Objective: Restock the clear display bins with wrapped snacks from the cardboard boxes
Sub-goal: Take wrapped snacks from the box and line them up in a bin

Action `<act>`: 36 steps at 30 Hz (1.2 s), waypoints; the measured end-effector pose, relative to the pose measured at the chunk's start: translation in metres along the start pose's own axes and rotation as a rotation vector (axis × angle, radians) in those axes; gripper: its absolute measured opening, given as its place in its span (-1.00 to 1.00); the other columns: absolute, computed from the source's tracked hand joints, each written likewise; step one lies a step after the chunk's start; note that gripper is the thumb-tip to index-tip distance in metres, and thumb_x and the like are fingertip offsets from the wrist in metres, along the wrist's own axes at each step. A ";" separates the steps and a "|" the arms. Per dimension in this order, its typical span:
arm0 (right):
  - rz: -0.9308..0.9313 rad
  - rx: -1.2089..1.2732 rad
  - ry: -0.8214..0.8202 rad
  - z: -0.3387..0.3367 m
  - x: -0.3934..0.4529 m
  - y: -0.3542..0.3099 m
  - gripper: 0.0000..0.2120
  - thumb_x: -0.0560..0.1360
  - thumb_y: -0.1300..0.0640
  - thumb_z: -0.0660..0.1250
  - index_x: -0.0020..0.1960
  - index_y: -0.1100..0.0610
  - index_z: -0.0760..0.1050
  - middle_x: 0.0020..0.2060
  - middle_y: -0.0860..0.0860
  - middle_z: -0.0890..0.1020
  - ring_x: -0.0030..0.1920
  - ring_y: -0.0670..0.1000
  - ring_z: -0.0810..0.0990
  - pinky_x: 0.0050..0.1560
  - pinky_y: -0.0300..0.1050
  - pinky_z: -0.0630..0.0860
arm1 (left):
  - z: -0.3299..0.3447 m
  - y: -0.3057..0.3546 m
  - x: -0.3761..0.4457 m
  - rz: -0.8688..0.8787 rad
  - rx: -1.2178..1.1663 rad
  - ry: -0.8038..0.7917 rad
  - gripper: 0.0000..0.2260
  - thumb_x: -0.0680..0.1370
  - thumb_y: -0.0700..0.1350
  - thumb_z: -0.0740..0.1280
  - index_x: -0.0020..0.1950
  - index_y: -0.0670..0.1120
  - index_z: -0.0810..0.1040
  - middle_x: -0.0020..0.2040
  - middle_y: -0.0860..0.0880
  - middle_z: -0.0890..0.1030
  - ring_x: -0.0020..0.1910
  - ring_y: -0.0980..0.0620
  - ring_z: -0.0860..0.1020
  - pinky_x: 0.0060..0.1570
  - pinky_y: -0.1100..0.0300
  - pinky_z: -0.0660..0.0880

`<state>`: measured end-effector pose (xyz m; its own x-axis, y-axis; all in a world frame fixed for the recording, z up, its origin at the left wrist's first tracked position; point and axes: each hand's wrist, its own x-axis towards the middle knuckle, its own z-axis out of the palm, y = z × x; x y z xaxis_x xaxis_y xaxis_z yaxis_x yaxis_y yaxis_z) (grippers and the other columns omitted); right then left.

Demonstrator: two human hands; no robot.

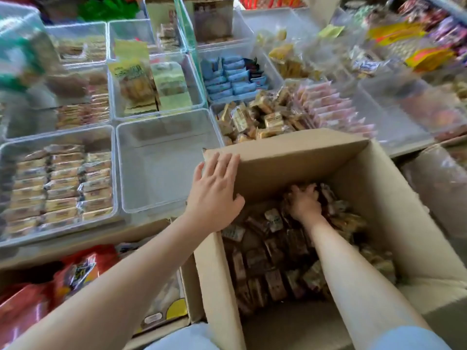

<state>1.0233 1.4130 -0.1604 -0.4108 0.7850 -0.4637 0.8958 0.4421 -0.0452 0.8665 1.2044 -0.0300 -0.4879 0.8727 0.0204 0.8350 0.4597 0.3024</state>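
An open cardboard box (290, 160) stands in front of me, partly filled with brown wrapped snacks (265, 261). My left hand (214, 195) lies flat on the box's left wall near the far corner, fingers straight, thumb over the rim. My right hand (304, 202) is deep inside the box, fingers curled down into the pile around several snacks. Just left of the box an empty clear display bin (161, 173) sits on the counter.
Clear bins with wrapped snacks cover the counter: tan bars (63, 183) at the left, blue packs (232, 77) and brown-and-pink packs (290, 114) behind the box. Red snack bags (80, 269) and another carton (164, 311) lie at the lower left.
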 end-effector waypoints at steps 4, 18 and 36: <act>-0.044 0.048 0.060 0.002 0.008 -0.004 -0.61 0.58 0.06 0.29 0.39 -0.01 0.36 0.47 0.32 0.16 0.45 0.34 0.16 0.32 0.18 0.34 | -0.001 0.003 -0.001 -0.015 -0.017 0.000 -0.30 0.56 0.07 0.26 0.64 -0.03 0.06 0.62 -0.04 0.15 0.61 -0.08 0.01 0.55 -0.05 -0.03; -0.574 1.263 -0.596 -0.130 -0.137 -0.064 -0.44 0.53 -0.12 0.29 0.44 0.10 0.36 0.24 0.16 0.60 0.28 0.20 0.57 0.36 0.21 0.45 | -0.025 0.006 -0.029 0.148 -0.555 0.228 -0.43 0.42 0.33 0.35 0.25 -0.03 0.54 0.31 0.05 0.52 0.33 0.11 0.42 0.38 0.14 0.25; -0.553 1.052 -0.369 -0.067 -0.169 -0.344 -0.80 0.55 0.21 0.41 0.17 0.16 0.55 0.06 0.10 0.69 0.09 0.12 0.66 0.11 0.03 0.62 | -0.083 -0.271 -0.094 -0.542 -0.908 0.333 -0.73 0.64 0.09 0.29 0.15 -0.03 0.66 0.04 0.03 0.68 -0.02 0.04 0.59 -0.10 0.10 0.47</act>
<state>0.7735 1.1572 -0.0070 -0.8562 0.3606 -0.3699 0.3887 -0.0220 -0.9211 0.6648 0.9838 -0.0354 -0.8901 0.4417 -0.1122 0.0598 0.3572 0.9321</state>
